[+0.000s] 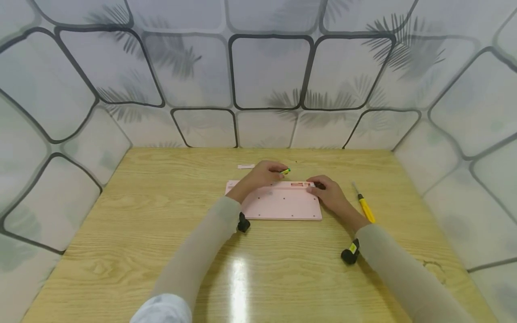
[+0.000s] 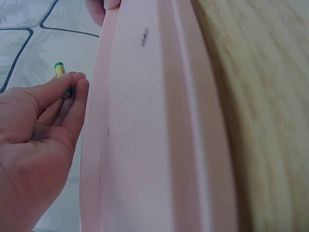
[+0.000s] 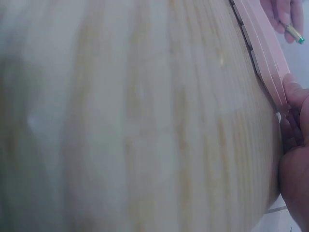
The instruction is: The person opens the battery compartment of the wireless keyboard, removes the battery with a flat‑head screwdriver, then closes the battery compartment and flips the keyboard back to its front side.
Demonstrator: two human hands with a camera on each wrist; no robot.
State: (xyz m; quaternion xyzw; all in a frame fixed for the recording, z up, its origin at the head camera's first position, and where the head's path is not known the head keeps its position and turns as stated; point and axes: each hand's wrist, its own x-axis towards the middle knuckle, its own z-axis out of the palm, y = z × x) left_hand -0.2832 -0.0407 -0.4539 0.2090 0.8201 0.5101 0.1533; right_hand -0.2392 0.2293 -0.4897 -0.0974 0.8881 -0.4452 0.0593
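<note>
A pink keyboard (image 1: 278, 206) lies face down on the wooden table, screw holes dotting its underside. Near its far right edge the battery compartment (image 1: 297, 185) is uncovered. Between thumb and fingertips my left hand (image 1: 263, 174) pinches a small green-and-yellow battery (image 1: 286, 171), just beyond the keyboard's far edge. The left wrist view shows this battery (image 2: 60, 69) sticking out past the fingertips. My right hand (image 1: 330, 195) grips the keyboard's far right corner, its thumb on the underside; the right wrist view has the thumb (image 3: 292, 89) pressed at the pink edge.
Behind the keyboard lies a small flat pink cover (image 1: 246, 166). A screwdriver with a yellow handle (image 1: 366, 209) rests right of my right hand. Patterned cloth walls (image 1: 266, 72) close off the table's back and sides. A tiny dark speck (image 1: 296, 161) sits near the back edge.
</note>
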